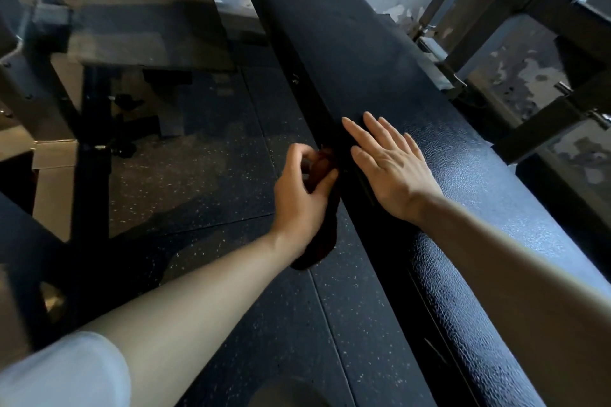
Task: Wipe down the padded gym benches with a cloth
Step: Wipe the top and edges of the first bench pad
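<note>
A long black padded bench [380, 59] runs from the lower right up to the top centre. My right hand [390, 162] lies flat on its top near the left edge, fingers straight and spread. My left hand [301, 198] is just left of the bench side, fingers curled round a dark reddish-brown cloth [322, 235]. The cloth hangs down below my palm, against the bench's left side; most of it is hidden by the hand.
A second padded bench [145, 20] on a dark metal frame stands at the upper left. Black speckled rubber flooring [211, 175] lies between the two. Metal rack bars [515, 53] stand close along the bench's right side. Peeling wall behind.
</note>
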A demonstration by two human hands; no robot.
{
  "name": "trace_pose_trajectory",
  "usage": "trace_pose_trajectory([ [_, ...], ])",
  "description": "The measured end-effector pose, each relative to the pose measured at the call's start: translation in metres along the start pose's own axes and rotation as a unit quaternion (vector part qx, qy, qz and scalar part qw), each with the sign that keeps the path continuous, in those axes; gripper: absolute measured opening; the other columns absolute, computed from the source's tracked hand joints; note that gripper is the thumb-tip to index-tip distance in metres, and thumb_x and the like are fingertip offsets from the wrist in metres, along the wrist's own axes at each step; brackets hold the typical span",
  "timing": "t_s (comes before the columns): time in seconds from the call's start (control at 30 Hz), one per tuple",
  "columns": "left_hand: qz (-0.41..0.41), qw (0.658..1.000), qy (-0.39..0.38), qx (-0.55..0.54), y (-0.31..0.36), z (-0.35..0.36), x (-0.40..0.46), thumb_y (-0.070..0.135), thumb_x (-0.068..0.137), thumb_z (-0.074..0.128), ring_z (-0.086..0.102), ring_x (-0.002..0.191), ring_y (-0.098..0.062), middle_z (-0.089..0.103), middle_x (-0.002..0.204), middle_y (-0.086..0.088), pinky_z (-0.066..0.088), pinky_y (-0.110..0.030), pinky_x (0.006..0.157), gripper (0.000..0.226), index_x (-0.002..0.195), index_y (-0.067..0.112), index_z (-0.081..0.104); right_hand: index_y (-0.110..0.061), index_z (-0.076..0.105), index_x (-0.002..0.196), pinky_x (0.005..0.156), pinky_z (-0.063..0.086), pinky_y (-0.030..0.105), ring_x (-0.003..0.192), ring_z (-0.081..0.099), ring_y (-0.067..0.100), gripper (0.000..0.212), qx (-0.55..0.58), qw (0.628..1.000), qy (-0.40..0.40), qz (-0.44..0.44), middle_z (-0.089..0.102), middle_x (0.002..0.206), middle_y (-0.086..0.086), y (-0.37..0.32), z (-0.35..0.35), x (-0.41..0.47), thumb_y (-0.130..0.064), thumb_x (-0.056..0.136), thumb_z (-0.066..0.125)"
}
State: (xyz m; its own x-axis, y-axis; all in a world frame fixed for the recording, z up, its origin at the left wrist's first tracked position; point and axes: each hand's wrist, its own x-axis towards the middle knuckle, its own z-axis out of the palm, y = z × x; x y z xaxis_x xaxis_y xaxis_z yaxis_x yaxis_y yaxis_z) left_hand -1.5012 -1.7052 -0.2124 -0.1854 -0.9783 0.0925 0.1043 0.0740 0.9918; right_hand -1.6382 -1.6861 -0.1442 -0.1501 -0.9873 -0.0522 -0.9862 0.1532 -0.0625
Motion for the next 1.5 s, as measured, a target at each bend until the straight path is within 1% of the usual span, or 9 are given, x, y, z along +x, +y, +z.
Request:
trace_pose_trajectory([
  [0.13, 0.059, 0.997, -0.046, 0.010, 0.005, 0.002, -0.009, 0.001, 0.086, 0.068, 0.059, 0.082, 0.010, 0.058, 0.091, 0.014, 0.045, -0.010, 0.071, 0.034, 0.093, 0.025, 0.045, -0.050, 0.007, 0.150, 0.121, -0.002, 0.037, 0.149, -0.005, 0.007, 0.049, 0.001, 1.000, 0.004, -0.001, 0.001, 0.163, -0.012, 0.000, 0.001, 0.000, -0.044, 0.103, 0.019],
  [0.33, -0.093, 0.994, 0.051, 0.015, 0.000, 0.005, 0.035, 0.017, 0.091, 0.066, 0.059, 0.081, -0.004, 0.060, 0.091, 0.008, 0.049, -0.020, 0.072, 0.020, 0.102, 0.015, 0.049, -0.051, 0.007, 0.149, 0.121, -0.002, 0.036, 0.149, -0.004, 0.007, 0.048, -0.003, 1.000, 0.005, 0.000, 0.001, 0.163, -0.013, 0.002, 0.001, 0.001, -0.045, 0.103, 0.021],
  [0.53, 0.042, 0.998, -0.023, -0.034, -0.001, 0.010, -0.013, 0.034, 0.092, 0.058, 0.062, 0.095, -0.011, 0.062, 0.105, 0.001, 0.052, -0.024, 0.079, 0.018, 0.104, 0.027, 0.046, -0.053, 0.008, 0.149, 0.121, -0.002, 0.036, 0.149, -0.003, 0.007, 0.059, 0.011, 1.000, 0.010, -0.007, 0.003, 0.163, -0.012, 0.002, 0.001, 0.001, -0.055, 0.090, 0.009],
  [0.63, 0.065, 0.998, -0.008, 0.012, 0.000, 0.010, -0.006, 0.021, 0.095, 0.057, 0.058, 0.102, -0.011, 0.059, 0.111, -0.001, 0.047, -0.019, 0.083, 0.018, 0.105, 0.028, 0.044, -0.053, 0.007, 0.149, 0.121, -0.002, 0.036, 0.149, -0.003, 0.007, 0.060, 0.008, 1.000, 0.010, -0.003, 0.002, 0.163, -0.012, 0.002, 0.002, 0.002, -0.055, 0.089, 0.008],
  [0.8, -0.068, 0.996, 0.047, -0.015, 0.007, 0.004, 0.043, 0.024, 0.095, 0.059, 0.056, 0.083, -0.008, 0.057, 0.094, 0.004, 0.045, -0.014, 0.064, 0.015, 0.103, 0.020, 0.047, -0.054, 0.006, 0.148, 0.121, -0.001, 0.037, 0.149, -0.003, 0.007, 0.059, 0.003, 1.000, 0.010, 0.000, 0.002, 0.163, -0.012, 0.002, 0.004, 0.002, -0.055, 0.089, 0.009],
  [1.03, 0.046, 0.997, -0.065, -0.013, 0.002, 0.004, -0.018, 0.015, 0.097, 0.056, 0.058, 0.091, -0.006, 0.058, 0.100, 0.004, 0.047, -0.017, 0.075, 0.021, 0.099, 0.031, 0.044, -0.052, 0.007, 0.149, 0.121, 0.000, 0.038, 0.149, -0.004, 0.008, 0.060, 0.000, 1.000, 0.009, 0.001, 0.002, 0.163, -0.011, 0.003, 0.000, 0.002, -0.054, 0.089, 0.008],
  [1.3, 0.010, 1.000, -0.007, -0.013, -0.008, 0.001, 0.023, 0.016, 0.093, 0.059, 0.056, 0.112, -0.011, 0.056, 0.123, -0.005, 0.047, -0.032, 0.099, 0.029, 0.114, 0.026, 0.041, -0.052, 0.009, 0.149, 0.121, 0.004, 0.039, 0.149, 0.001, 0.009, 0.060, -0.003, 1.000, 0.018, 0.003, 0.005, 0.163, -0.010, 0.002, 0.003, 0.003, -0.055, 0.089, 0.009],
  [1.4, 0.098, 0.993, -0.054, 0.021, -0.016, 0.005, -0.001, 0.025, 0.093, 0.055, 0.056, 0.109, -0.015, 0.053, 0.120, -0.009, 0.047, -0.021, 0.091, 0.030, 0.121, 0.020, 0.043, -0.052, 0.009, 0.149, 0.121, 0.002, 0.038, 0.149, -0.001, 0.009, 0.060, 0.001, 1.000, 0.015, 0.002, 0.005, 0.163, -0.010, 0.002, 0.002, 0.002, -0.054, 0.089, 0.009],
  [1.5, 0.134, 0.987, -0.073, 0.045, -0.022, 0.003, -0.005, 0.028, 0.093, 0.051, 0.057, 0.101, -0.021, 0.054, 0.110, -0.008, 0.049, -0.029, 0.083, 0.026, 0.116, 0.026, 0.040, -0.051, 0.008, 0.149, 0.121, 0.002, 0.038, 0.149, -0.002, 0.009, 0.060, -0.003, 1.000, 0.011, 0.002, 0.003, 0.163, -0.010, 0.002, 0.002, 0.003, -0.054, 0.089, 0.008],
])
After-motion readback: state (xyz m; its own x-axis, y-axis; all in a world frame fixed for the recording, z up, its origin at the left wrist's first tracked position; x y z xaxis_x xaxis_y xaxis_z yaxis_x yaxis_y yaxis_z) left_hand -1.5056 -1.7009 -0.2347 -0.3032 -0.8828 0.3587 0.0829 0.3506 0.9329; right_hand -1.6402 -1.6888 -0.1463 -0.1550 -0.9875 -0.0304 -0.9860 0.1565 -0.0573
